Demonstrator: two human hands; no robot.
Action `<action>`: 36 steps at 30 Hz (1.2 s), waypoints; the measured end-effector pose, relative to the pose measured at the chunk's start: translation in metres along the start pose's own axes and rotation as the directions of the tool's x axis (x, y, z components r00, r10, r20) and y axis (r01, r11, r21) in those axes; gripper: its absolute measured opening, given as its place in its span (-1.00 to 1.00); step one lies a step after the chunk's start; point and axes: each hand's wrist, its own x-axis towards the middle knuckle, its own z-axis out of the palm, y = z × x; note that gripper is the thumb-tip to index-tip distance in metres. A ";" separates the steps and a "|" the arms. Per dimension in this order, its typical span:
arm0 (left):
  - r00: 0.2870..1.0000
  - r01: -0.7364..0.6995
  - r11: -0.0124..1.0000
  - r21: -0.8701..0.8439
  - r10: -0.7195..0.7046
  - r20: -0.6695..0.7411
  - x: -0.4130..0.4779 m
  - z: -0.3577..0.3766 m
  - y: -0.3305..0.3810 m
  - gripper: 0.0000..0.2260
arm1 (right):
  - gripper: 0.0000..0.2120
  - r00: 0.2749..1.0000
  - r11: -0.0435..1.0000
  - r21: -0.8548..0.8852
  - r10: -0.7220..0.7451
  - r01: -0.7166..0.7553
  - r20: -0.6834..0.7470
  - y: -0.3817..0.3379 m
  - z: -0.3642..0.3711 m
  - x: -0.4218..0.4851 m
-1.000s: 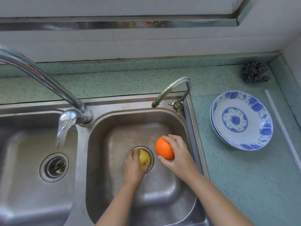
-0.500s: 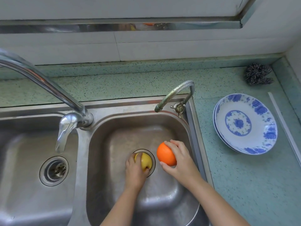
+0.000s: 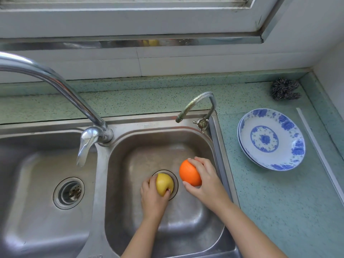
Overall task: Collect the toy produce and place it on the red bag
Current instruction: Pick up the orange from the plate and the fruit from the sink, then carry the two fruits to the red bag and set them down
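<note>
Gripping a round yellow toy apple (image 3: 164,183) over the drain of the right steel sink basin (image 3: 119,183), left hand (image 3: 151,197) is curling round it. Right hand (image 3: 204,180) is clasping a smooth orange toy orange (image 3: 189,175) just above. Both are probably light, rigid, slick plastic; cupping around the widest part seems safest. Red bag not in view.

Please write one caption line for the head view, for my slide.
In the right sink basin, the left hand grips a yellow toy fruit, the right hand a toy orange.

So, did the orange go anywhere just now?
No. The toy orange stays just right of the drain, in the right hand.
</note>
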 end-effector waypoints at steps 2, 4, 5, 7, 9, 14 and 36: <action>0.999 -0.027 0.999 -0.042 0.025 -0.036 -0.007 -0.011 0.006 -0.43 | -0.42 1.000 1.000 -0.008 -0.022 0.022 -0.005 -0.006 -0.003 -0.004; 0.995 -0.079 0.994 -0.072 0.074 -0.070 -0.015 -0.024 0.013 -0.43 | -0.42 0.999 0.999 -0.013 -0.046 0.045 -0.023 -0.012 -0.008 -0.009; 0.991 -0.110 0.991 -0.082 0.102 -0.089 -0.020 -0.030 0.017 -0.43 | -0.42 0.998 0.998 -0.012 -0.056 0.056 -0.034 -0.016 -0.010 -0.011; 0.980 -0.163 0.980 -0.110 0.148 -0.136 -0.031 -0.043 0.026 -0.43 | -0.42 0.995 0.996 -0.005 -0.085 0.085 -0.055 -0.024 -0.015 -0.016; 0.968 -0.192 0.968 -0.160 0.160 -0.195 -0.044 -0.056 0.037 -0.43 | -0.41 0.989 0.991 0.001 -0.131 0.131 -0.072 -0.033 -0.022 -0.022; 0.926 -0.227 0.935 -0.272 0.121 -0.359 -0.084 -0.084 0.061 -0.44 | -0.41 0.961 0.970 0.038 -0.232 0.240 -0.149 -0.056 -0.046 -0.041; 0.825 -0.254 0.659 -0.708 -0.235 -0.515 -0.225 -0.167 0.080 -0.52 | -0.42 0.812 0.775 0.258 -0.578 0.577 -0.081 -0.131 -0.072 -0.101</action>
